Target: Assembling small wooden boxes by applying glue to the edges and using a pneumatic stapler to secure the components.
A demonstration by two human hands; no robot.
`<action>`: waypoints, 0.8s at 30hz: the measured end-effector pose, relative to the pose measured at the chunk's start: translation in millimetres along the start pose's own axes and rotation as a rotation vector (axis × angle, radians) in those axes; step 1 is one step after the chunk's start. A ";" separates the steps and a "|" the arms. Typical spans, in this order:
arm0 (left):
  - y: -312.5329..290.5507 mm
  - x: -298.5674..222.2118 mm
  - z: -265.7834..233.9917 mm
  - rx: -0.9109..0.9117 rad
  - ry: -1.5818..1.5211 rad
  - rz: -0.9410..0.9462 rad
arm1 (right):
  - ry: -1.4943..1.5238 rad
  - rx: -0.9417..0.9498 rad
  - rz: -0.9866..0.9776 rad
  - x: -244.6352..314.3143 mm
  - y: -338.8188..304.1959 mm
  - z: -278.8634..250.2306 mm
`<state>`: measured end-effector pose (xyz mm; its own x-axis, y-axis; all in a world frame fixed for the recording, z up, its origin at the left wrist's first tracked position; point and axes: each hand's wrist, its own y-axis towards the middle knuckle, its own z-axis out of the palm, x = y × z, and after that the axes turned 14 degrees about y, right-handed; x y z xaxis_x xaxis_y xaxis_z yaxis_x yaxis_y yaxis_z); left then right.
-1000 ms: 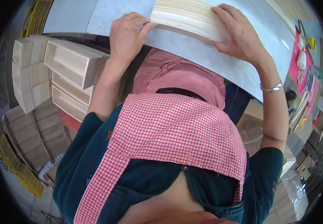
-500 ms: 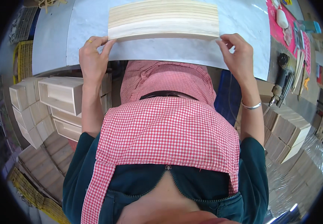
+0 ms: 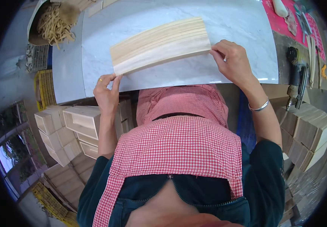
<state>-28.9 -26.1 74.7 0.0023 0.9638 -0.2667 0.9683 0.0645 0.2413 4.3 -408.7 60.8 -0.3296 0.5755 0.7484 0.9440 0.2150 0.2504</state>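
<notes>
A long, pale wooden board (image 3: 159, 44) with lengthwise grain lies at a slant over the grey-white marbled tabletop (image 3: 239, 30), its right end farther from me. My left hand (image 3: 107, 92) pinches its near left corner between thumb and fingers. At the near right corner, my right hand (image 3: 232, 62) grips with thumb and bent fingers. The board's near edge shows as a thin darker strip. Its underside is hidden, so I cannot tell whether it rests flat on the table.
Open wooden boxes (image 3: 81, 120) are stacked low on the left, and more wooden pieces (image 3: 309, 126) on the right. A container of wood strips (image 3: 54, 28) stands far left. An air tool (image 3: 295, 75) lies at the right edge near a pink cloth (image 3: 290, 22). Yellow crates (image 3: 47, 89) stand left.
The board has turned from nearly level to slanting, its left end now nearer me. Both hands keep their hold on its corners. The whole view has shifted, showing more of the left side.
</notes>
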 end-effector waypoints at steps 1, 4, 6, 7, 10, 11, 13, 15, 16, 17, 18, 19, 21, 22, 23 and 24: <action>2.8 -4.9 -5.3 0.001 0.008 0.016 | 0.007 -0.015 0.006 -2.4 2.1 -3.1; 16.5 -31.0 -37.8 0.235 0.316 -0.070 | 0.179 -0.102 0.033 -8.5 11.9 -13.5; 29.2 -51.7 -41.5 0.193 0.395 0.109 | 0.239 -0.136 0.051 -14.6 17.4 -11.8; 36.8 -68.8 -34.0 0.076 0.365 0.320 | 0.238 -0.197 0.046 -17.7 22.2 -5.7; 57.2 -124.3 -2.2 0.104 0.142 0.547 | 0.252 -0.370 -0.002 -20.9 44.7 18.0; 62.1 -137.7 9.7 0.120 0.124 0.603 | 0.262 -0.371 -0.006 -20.1 48.4 23.9; 72.5 -154.0 32.8 0.140 0.106 0.661 | 0.289 -0.383 0.039 -21.8 53.9 34.9; 77.7 -160.6 51.1 0.147 0.063 0.721 | 0.311 -0.396 0.088 -23.1 57.0 39.6; 79.1 -160.2 56.5 0.149 0.062 0.723 | 0.310 -0.396 0.091 -23.3 58.5 40.8; 80.1 -159.0 61.4 0.165 0.031 0.706 | 0.305 -0.395 0.099 -22.5 58.9 41.9; 81.0 -157.4 65.7 0.181 0.001 0.688 | 0.300 -0.393 0.106 -21.2 58.6 43.0; 81.7 -156.0 69.1 0.196 -0.028 0.669 | 0.296 -0.391 0.113 -19.6 58.4 44.3; 82.6 -155.9 73.4 0.215 -0.059 0.649 | 0.293 -0.387 0.123 -17.8 59.0 46.2; 82.0 -156.6 74.9 0.194 -0.081 0.645 | 0.277 -0.395 0.119 -17.0 59.2 46.6; 81.1 -157.1 76.0 0.174 -0.103 0.639 | 0.262 -0.403 0.116 -16.1 59.6 47.0; 80.3 -157.4 76.9 0.153 -0.125 0.633 | 0.247 -0.411 0.112 -15.2 60.1 47.5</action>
<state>67.7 -192.6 64.2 0.6026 0.7654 -0.2258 0.7949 -0.5508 0.2544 65.3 -367.1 35.3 -0.2592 0.3623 0.8953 0.9183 -0.1947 0.3447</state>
